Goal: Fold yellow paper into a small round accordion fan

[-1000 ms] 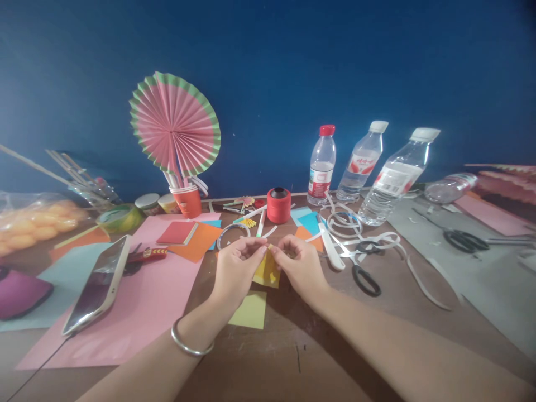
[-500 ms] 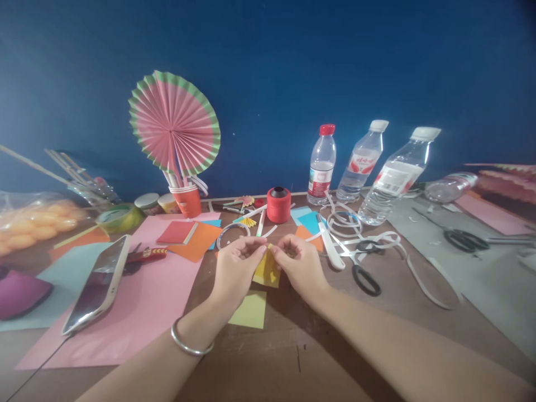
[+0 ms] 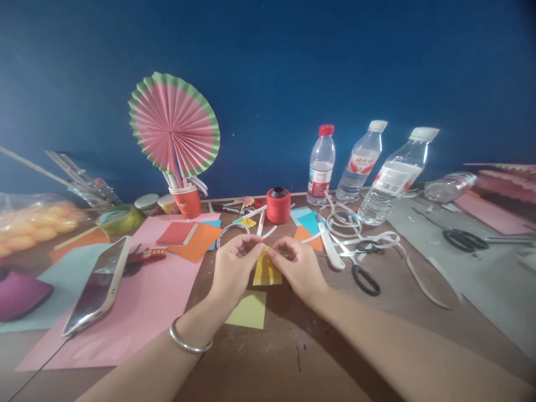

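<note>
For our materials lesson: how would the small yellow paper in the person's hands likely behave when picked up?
Probably floppy: the yellow paper hangs creased below the pinching left hand and right hand. Likely very light, since two pinches at its top edge hold it.

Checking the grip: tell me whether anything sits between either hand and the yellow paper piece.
Nothing visible does. The left hand and right hand both pinch the yellow paper piece directly at its top edge; the pale yellow square lies apart.

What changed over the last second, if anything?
Very little. The left hand and right hand still pinch the yellow paper at its top; its hanging part now looks slightly wider and flatter. The red spool and phone have not moved.
</note>
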`<state>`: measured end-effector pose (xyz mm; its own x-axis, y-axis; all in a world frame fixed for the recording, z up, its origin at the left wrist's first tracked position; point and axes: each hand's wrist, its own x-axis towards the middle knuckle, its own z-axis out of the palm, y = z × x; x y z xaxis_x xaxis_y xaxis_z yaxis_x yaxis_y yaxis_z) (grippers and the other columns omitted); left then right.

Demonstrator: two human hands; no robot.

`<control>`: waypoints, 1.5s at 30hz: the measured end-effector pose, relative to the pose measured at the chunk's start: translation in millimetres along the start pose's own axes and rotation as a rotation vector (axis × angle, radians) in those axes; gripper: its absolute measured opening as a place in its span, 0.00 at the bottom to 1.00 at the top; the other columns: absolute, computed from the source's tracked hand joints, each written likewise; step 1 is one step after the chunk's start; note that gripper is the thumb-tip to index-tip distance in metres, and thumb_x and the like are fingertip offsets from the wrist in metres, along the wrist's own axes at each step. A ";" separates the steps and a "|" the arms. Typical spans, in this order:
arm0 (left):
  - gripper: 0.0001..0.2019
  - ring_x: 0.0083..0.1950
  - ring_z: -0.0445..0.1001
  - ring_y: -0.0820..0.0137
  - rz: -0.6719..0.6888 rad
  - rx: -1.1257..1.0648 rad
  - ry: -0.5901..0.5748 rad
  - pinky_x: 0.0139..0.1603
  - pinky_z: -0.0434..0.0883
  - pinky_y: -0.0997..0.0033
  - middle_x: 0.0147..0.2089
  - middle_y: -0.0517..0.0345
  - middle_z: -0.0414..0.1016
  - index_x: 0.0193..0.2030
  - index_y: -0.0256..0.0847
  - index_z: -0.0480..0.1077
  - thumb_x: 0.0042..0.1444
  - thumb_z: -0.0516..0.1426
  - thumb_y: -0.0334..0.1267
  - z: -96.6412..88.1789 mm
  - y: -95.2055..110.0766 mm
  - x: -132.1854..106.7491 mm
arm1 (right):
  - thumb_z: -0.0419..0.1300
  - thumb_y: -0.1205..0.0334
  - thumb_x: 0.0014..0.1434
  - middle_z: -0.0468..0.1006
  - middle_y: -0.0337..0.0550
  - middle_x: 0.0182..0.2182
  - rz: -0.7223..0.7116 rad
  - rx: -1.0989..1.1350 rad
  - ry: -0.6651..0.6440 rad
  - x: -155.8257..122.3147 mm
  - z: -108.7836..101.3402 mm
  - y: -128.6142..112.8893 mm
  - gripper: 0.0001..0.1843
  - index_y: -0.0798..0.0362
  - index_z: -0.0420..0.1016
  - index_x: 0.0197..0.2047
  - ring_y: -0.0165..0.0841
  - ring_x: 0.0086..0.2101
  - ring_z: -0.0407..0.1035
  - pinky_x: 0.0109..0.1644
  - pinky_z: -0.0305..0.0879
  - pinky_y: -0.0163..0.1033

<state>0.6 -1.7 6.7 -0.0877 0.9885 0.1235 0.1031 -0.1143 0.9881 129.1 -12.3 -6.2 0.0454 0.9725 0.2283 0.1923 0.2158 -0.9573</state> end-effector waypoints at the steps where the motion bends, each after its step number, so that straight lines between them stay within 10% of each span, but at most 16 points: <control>1: 0.10 0.30 0.70 0.74 0.006 0.009 0.023 0.31 0.66 0.76 0.28 0.59 0.73 0.33 0.38 0.71 0.43 0.60 0.38 -0.1 0.1 0.1 | 0.56 0.59 0.48 0.72 0.38 0.23 0.022 0.021 -0.001 0.6 0.7 1.3 0.07 0.54 0.70 0.26 0.29 0.25 0.64 0.29 0.60 0.33; 10: 0.06 0.32 0.70 0.74 0.098 0.070 0.158 0.32 0.66 0.77 0.33 0.59 0.73 0.32 0.39 0.69 0.47 0.56 0.37 -4.7 -2.4 3.5 | 0.60 0.58 0.44 0.73 0.42 0.19 0.343 0.375 0.048 7.4 4.5 6.9 0.10 0.58 0.72 0.27 0.27 0.19 0.63 0.22 0.62 0.33; 21: 0.09 0.32 0.69 0.75 0.026 -0.148 0.168 0.35 0.67 0.74 0.34 0.59 0.70 0.35 0.39 0.65 0.47 0.56 0.39 -5.9 -11.0 8.9 | 0.59 0.60 0.44 0.74 0.40 0.30 0.274 0.518 0.067 7.2 5.1 2.8 0.08 0.54 0.65 0.22 0.29 0.26 0.66 0.28 0.63 0.33; 28: 0.06 0.32 0.68 0.77 0.031 -0.195 0.135 0.36 0.65 0.75 0.34 0.62 0.69 0.34 0.41 0.65 0.47 0.56 0.37 -6.5 -10.6 9.4 | 0.60 0.59 0.44 0.69 0.34 0.16 0.336 0.493 0.093 6.8 3.2 4.6 0.08 0.54 0.67 0.22 0.27 0.17 0.61 0.20 0.57 0.32; 45: 0.14 0.31 0.70 0.73 -0.071 -0.192 0.059 0.32 0.67 0.75 0.31 0.56 0.73 0.35 0.37 0.69 0.40 0.62 0.38 -9.6 -20.1 15.8 | 0.61 0.58 0.43 0.73 0.37 0.20 0.264 0.367 0.156 11.0 1.7 16.8 0.08 0.54 0.71 0.23 0.30 0.23 0.65 0.27 0.59 0.35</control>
<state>-12.3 15.3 -10.3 -0.1468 0.9878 0.0524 -0.0953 -0.0668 0.9932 131.2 2.2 -20.0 0.1982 0.9795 -0.0347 -0.2035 0.0065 -0.9790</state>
